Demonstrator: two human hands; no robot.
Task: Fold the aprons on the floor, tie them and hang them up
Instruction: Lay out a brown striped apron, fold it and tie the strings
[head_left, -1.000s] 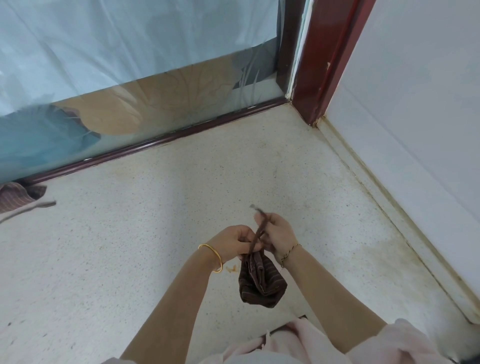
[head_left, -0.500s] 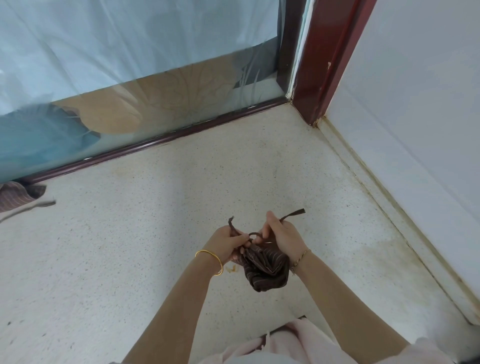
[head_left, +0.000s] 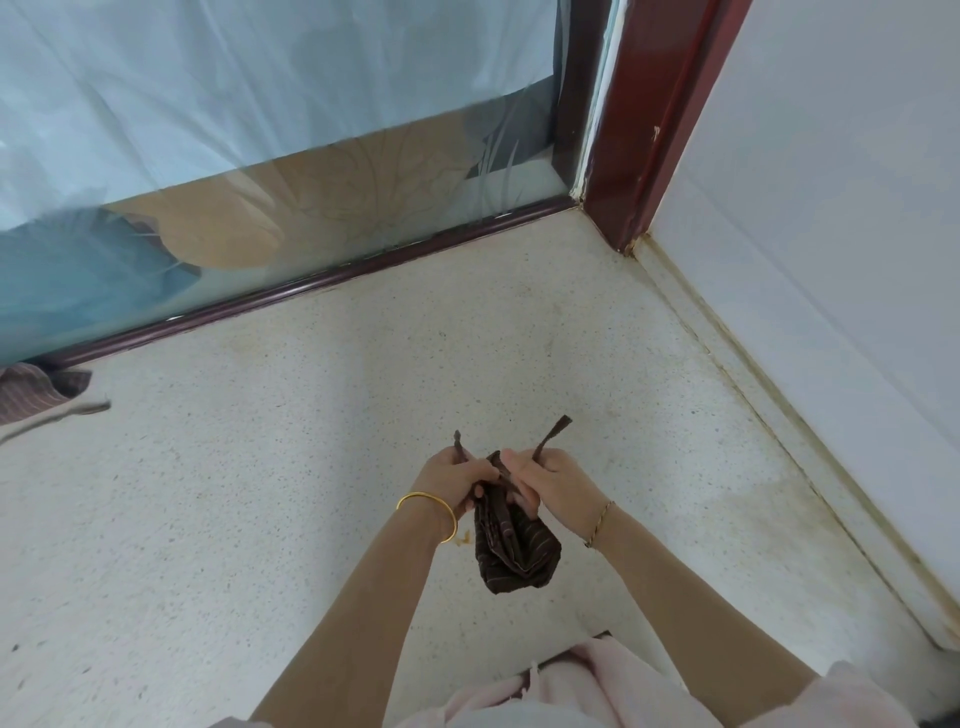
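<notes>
A dark brown striped apron, folded into a small bundle, hangs in the air between my two hands above the speckled floor. My left hand grips one strap end, which sticks up past the fingers. My right hand grips the other strap end, which points up and to the right. The two hands are close together at the top of the bundle, with the straps crossed between them. Another striped apron lies on the floor at the far left edge, with a strap trailing from it.
A glass door with a dark red bottom rail runs across the back. A dark red door frame stands in the corner. A white wall with a stained skirting closes the right side. My pink clothing shows at the bottom.
The straps went from being held together upright to being crossed and pulled apart, one end in each hand. The bundle stayed hanging between my hands.
</notes>
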